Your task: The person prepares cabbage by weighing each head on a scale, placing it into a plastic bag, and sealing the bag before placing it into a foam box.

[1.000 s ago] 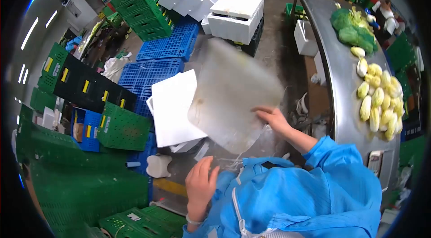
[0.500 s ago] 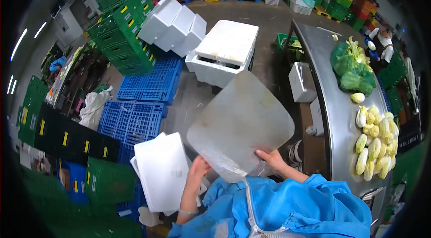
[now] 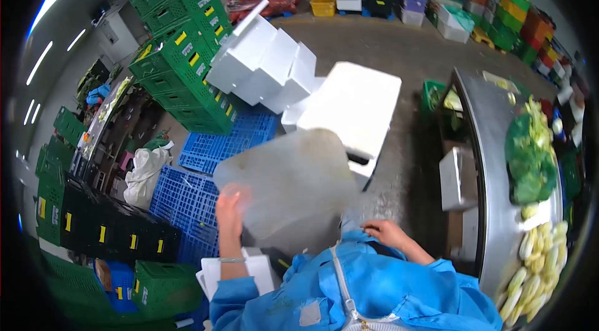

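Note:
A flat, translucent grey sheet with rounded corners (image 3: 290,178) is tilted in front of my body. My left hand (image 3: 231,206) is closed on its left edge, with the fingers smeared by motion. To the right, my right hand (image 3: 388,233) is off the sheet, near the front of my blue jacket (image 3: 399,275), its fingers loosely bent and apart. Beyond the sheet stands a white foam box with its lid (image 3: 355,103) on top, partly hidden by the sheet. White foam pieces (image 3: 249,268) lie below my left forearm.
Blue pallets (image 3: 187,206) and stacked green crates (image 3: 187,50) stand on the left, with white foam boxes (image 3: 268,66) leaning beside them. At right, a steel table (image 3: 493,144) bears pale cabbages (image 3: 536,262) and a green net bag (image 3: 527,162). White boxes (image 3: 458,178) sit beneath it.
The sheet has swung left and turned more sideways, with my left hand moving up and left along with it. My right hand has let go of its edge. The view has shifted.

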Motion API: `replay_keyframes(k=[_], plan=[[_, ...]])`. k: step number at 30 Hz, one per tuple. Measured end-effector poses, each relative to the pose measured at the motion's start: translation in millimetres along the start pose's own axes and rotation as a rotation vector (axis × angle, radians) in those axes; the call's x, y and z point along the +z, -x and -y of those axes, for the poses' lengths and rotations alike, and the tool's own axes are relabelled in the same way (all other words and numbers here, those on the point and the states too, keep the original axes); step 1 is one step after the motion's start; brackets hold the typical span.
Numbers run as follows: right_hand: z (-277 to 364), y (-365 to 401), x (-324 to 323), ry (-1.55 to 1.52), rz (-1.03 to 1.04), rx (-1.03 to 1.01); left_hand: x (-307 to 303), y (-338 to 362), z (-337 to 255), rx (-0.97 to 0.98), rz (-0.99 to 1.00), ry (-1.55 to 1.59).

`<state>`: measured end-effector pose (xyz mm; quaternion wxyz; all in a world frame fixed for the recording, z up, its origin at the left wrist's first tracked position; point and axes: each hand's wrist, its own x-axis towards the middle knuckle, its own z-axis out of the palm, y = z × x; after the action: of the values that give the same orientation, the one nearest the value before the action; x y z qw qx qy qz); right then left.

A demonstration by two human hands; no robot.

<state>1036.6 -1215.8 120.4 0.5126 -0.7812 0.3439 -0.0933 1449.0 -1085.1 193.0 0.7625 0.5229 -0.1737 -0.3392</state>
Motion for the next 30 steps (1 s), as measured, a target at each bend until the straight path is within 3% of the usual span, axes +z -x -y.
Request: replay_keyframes(k=[4,5,9,12,18,19,22,23,25,29,30], plan=[[-1,-98,-72,0.317,0.065,-0.029,-10,-66,-42,0.046,-0.156,-0.602],[-1,-126,-86,0.243,0.066,-0.016,-4,-83,-55,0.087,-0.154,-0.731],[35,-236,-129,0.374,0.042,-0.116,-23,-159,-77,0.113,0.029,-1.08],[66,-309,-137,0.367,0.08,-0.191,-17,-223,-94,0.055,0.066,-1.113],[78,-434,-127,0.203,0.039,-0.155,-43,-435,-96,0.428,0.245,-1.349],[76,-453,-123,0.168,0.017,-0.129,-50,-484,-95,0.416,0.368,-1.352],[81,-524,-116,0.188,-0.057,-0.046,-51,-606,-82,0.182,0.347,-1.196],[90,-551,-115,0.139,-0.091,0.02,-55,-645,-80,0.203,0.425,-1.248],[134,-614,-117,0.143,-0.223,-0.053,-60,-720,-68,0.24,0.582,-1.331],[221,-775,-130,0.107,-0.408,-0.262,-73,-842,-36,0.466,0.637,-1.563],[252,-816,-131,0.031,-0.408,-0.185,-71,-864,-33,0.506,0.65,-1.568]])
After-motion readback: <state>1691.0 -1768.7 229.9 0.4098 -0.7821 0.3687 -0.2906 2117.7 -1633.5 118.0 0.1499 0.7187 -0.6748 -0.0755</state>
